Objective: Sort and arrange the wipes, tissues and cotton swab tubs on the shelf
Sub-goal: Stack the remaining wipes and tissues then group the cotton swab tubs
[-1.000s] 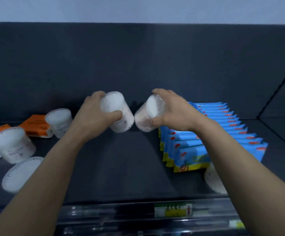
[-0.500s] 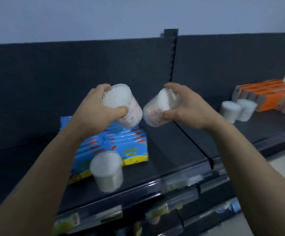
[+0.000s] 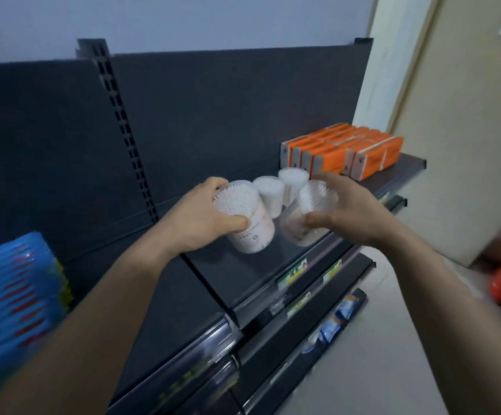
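Two clear cotton swab tubs hang tilted over the dark shelf (image 3: 243,274), close side by side with their white swab tips showing. The left tub (image 3: 250,226) is in the left grip (image 3: 201,218) and the right tub (image 3: 304,218) is in the right grip (image 3: 351,211). At their 12 o'clock, two more tubs (image 3: 270,191) stand upright on the shelf. Orange tissue packs (image 3: 342,151) stand in a row at 1 o'clock, and blue wipes packs (image 3: 12,295) are at 8 o'clock.

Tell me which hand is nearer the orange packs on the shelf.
Right. The right hand, gripping a swab tub, is just in front of the orange packs; the left hand, gripping another tub, is farther to their left.
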{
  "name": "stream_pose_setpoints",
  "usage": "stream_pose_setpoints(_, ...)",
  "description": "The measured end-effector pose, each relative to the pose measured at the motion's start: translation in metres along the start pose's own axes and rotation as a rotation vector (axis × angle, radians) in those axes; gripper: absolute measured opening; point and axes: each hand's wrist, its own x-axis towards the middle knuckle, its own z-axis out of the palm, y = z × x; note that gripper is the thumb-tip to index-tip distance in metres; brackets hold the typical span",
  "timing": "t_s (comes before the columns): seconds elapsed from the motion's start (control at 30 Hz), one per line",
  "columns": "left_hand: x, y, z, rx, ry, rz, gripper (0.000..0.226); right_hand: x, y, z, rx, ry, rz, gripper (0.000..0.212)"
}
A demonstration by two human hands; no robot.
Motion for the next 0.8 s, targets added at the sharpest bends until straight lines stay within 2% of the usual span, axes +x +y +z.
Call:
stream_pose_setpoints(0.13,0.050,0.002,0.020,-0.064,-0.108,0.005,0.079,0.032,0.024,-0.015,-0.020,-0.001,0.042,0.078)
stream_pose_setpoints(0.3,0.097,0.002,0.042,-0.014,-0.210,-0.005,0.087,0.068,0.047,-0.022,-0.005,-0.044,0.057,0.072)
stream_pose_setpoints(0.4,0.111,0.002,0.052,0.001,-0.229,-0.037,0.095,0.090,0.061,-0.020,-0.003,-0.134,0.062,0.078)
stream_pose_setpoints(0.53,0.116,0.003,0.064,0.079,-0.242,-0.101,0.087,0.121,0.080,-0.012,-0.035,-0.291,0.008,0.084)
stream_pose_setpoints(0.63,0.115,0.004,0.072,0.109,-0.238,-0.181,0.090,0.140,0.092,-0.006,-0.069,-0.394,-0.062,0.085)
stream_pose_setpoints(0.8,0.106,0.014,0.092,0.153,-0.167,-0.279,0.076,0.161,0.111,-0.007,-0.077,-0.548,-0.197,0.087)
